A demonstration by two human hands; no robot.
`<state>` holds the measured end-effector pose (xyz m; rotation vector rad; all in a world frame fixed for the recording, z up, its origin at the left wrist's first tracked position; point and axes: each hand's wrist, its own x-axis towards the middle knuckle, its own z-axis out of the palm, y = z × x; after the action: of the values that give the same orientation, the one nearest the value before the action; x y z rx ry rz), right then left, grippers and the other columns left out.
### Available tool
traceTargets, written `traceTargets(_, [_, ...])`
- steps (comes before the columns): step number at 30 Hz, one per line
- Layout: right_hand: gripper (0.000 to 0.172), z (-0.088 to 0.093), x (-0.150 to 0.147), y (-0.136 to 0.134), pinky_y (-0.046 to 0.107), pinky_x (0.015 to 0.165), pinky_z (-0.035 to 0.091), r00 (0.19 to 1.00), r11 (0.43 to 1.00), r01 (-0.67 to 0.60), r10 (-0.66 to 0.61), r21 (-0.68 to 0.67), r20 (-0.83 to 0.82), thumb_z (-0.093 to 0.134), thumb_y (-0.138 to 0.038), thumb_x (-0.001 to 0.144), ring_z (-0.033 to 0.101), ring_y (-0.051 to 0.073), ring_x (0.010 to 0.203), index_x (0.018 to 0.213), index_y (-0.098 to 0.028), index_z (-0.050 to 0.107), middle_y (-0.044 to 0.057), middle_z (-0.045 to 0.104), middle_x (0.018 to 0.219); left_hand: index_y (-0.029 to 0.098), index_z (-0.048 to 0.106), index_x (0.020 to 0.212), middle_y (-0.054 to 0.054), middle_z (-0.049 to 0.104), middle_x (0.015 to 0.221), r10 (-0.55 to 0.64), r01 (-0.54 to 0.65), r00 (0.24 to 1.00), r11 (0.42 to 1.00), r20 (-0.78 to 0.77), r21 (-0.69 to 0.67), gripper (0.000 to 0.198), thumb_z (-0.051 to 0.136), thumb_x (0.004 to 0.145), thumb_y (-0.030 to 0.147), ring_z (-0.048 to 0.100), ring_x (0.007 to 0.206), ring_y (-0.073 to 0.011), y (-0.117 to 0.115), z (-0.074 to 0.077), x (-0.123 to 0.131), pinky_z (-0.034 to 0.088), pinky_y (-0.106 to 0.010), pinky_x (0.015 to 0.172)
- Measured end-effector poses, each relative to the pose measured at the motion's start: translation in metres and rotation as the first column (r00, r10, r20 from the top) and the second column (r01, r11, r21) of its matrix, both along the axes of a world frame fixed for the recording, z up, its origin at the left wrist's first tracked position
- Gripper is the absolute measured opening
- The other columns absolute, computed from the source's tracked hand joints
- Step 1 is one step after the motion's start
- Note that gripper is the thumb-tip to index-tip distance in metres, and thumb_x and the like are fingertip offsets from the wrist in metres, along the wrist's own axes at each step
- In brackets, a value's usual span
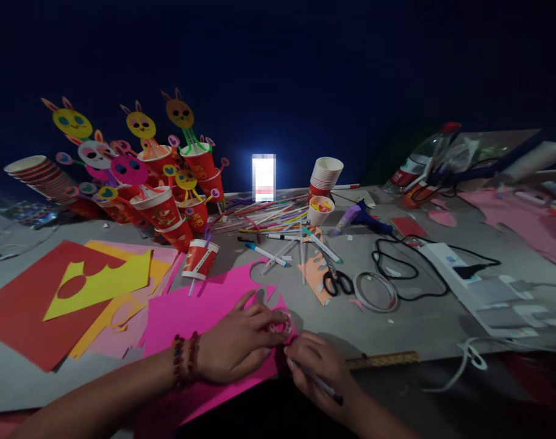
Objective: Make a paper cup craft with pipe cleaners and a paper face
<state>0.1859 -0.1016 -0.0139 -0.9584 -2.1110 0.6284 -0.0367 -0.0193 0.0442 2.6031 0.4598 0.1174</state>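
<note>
My left hand (241,338), with beaded bracelets at its wrist, lies spread on a bright pink sheet of paper (186,320). Its fingertips press on a small, clear, round piece (281,323) near the sheet's right edge; the fingers partly cover it, so its kind is unclear. Close beside it, my right hand (321,372) is closed around a slim pen (321,385), whose dark end points back toward me. The pen's tip is hidden by the fingers. Curved cut-outs mark the sheet's upper right edge.
Red paper cups with animal-face figures (156,204) stand at left behind coloured paper (44,305). Pipe cleaners (269,213), markers (266,254) and black-handled scissors (337,283) lie beyond my hands. A tape roll (375,291), black cable (415,297) and power strip (461,286) are at right.
</note>
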Motion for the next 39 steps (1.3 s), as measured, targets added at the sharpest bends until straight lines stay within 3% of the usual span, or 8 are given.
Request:
traceTargets(9, [0.012, -0.001, 0.01, 0.0, 0.03, 0.067, 0.045, 0.999, 0.998, 0.01, -0.012, -0.064, -0.034, 0.047, -0.017, 0.093, 0.057, 0.017, 0.069, 0.095, -0.021, 0.058, 0.002, 0.062, 0.075, 0.03, 0.045, 0.14, -0.003, 0.051, 0.144, -0.004, 0.004, 1.0, 1.0, 0.011, 0.014, 0.047, 0.043, 0.094, 0.03, 0.052, 0.123, -0.0246, 0.0, -0.001, 0.0, 0.009, -0.054, 0.12])
traceTargets(14, [0.016, 0.001, 0.023, 0.006, 0.029, 0.067, 0.047, 0.986, 0.972, 0.152, -0.162, -0.177, -0.046, 0.046, -0.024, 0.095, 0.061, 0.018, 0.073, 0.088, -0.021, 0.061, 0.002, 0.064, 0.076, 0.03, 0.047, 0.139, -0.003, 0.05, 0.144, 0.009, -0.009, 1.0, 1.0, 0.003, 0.016, 0.044, 0.042, 0.095, 0.032, 0.052, 0.122, -0.0245, -0.001, -0.003, -0.001, 0.008, -0.055, 0.12])
traceTargets(18, [0.022, 0.0, 0.026, 0.011, 0.026, 0.061, 0.045, 0.961, 0.932, 0.221, -0.258, -0.286, -0.097, 0.045, -0.027, 0.096, 0.059, 0.016, 0.065, 0.082, -0.02, 0.06, 0.0, 0.059, 0.07, 0.029, 0.047, 0.139, -0.003, 0.05, 0.145, 0.011, -0.011, 1.0, 1.0, 0.007, 0.021, 0.045, 0.042, 0.095, 0.032, 0.051, 0.123, -0.0253, -0.002, -0.002, -0.001, 0.009, -0.055, 0.119])
traceTargets(24, [0.021, -0.002, 0.025, 0.013, 0.025, 0.058, 0.045, 0.93, 0.915, 0.285, -0.336, -0.285, -0.149, 0.047, -0.026, 0.095, 0.058, 0.016, 0.064, 0.08, -0.02, 0.06, 0.0, 0.058, 0.069, 0.03, 0.046, 0.139, -0.003, 0.05, 0.144, 0.005, -0.006, 1.0, 0.999, 0.014, 0.04, 0.047, 0.042, 0.093, 0.031, 0.053, 0.12, -0.0258, -0.002, -0.001, -0.001, 0.011, -0.055, 0.118])
traceTargets(27, [0.021, -0.002, 0.028, 0.011, 0.023, 0.054, 0.045, 0.889, 0.906, 0.344, -0.399, -0.247, -0.223, 0.047, -0.023, 0.095, 0.056, 0.015, 0.058, 0.077, -0.021, 0.058, -0.002, 0.055, 0.065, 0.029, 0.048, 0.137, -0.003, 0.051, 0.144, -0.011, 0.011, 1.0, 0.999, 0.011, 0.043, 0.048, 0.044, 0.089, 0.028, 0.054, 0.118, -0.026, 0.0, 0.001, 0.0, 0.009, -0.055, 0.118])
traceTargets(30, [0.015, 0.003, 0.029, 0.003, 0.024, 0.056, 0.046, 0.896, 0.925, 0.365, -0.38, -0.106, -0.229, 0.049, -0.018, 0.091, 0.058, 0.015, 0.061, 0.08, -0.022, 0.058, -0.001, 0.057, 0.067, 0.029, 0.052, 0.133, -0.003, 0.053, 0.142, -0.023, 0.024, 1.0, 0.999, -0.012, 0.049, 0.05, 0.047, 0.084, 0.023, 0.053, 0.118, -0.0269, 0.002, 0.001, 0.002, 0.005, -0.056, 0.119])
traceTargets(34, [0.014, 0.007, 0.014, -0.007, 0.03, 0.063, 0.05, 0.976, 0.974, 0.212, -0.206, 0.082, -0.076, 0.051, -0.014, 0.088, 0.062, 0.018, 0.067, 0.094, -0.023, 0.06, 0.002, 0.066, 0.072, 0.03, 0.057, 0.129, -0.001, 0.055, 0.138, -0.025, 0.025, 1.0, 0.999, -0.012, 0.043, 0.05, 0.049, 0.081, 0.018, 0.05, 0.121, -0.027, 0.006, 0.0, 0.003, 0.003, -0.056, 0.119])
traceTargets(39, [0.016, -0.009, -0.012, -0.007, 0.029, 0.056, 0.048, 0.994, 0.976, 0.083, -0.094, 0.203, 0.047, 0.049, -0.018, 0.093, 0.058, 0.017, 0.06, 0.098, -0.022, 0.064, 0.003, 0.065, 0.069, 0.034, 0.062, 0.122, 0.0, 0.06, 0.129, -0.041, 0.041, 0.999, 0.999, -0.01, 0.025, 0.04, 0.052, 0.086, 0.017, 0.052, 0.117, -0.0244, 0.013, -0.002, 0.005, 0.014, -0.051, 0.118])
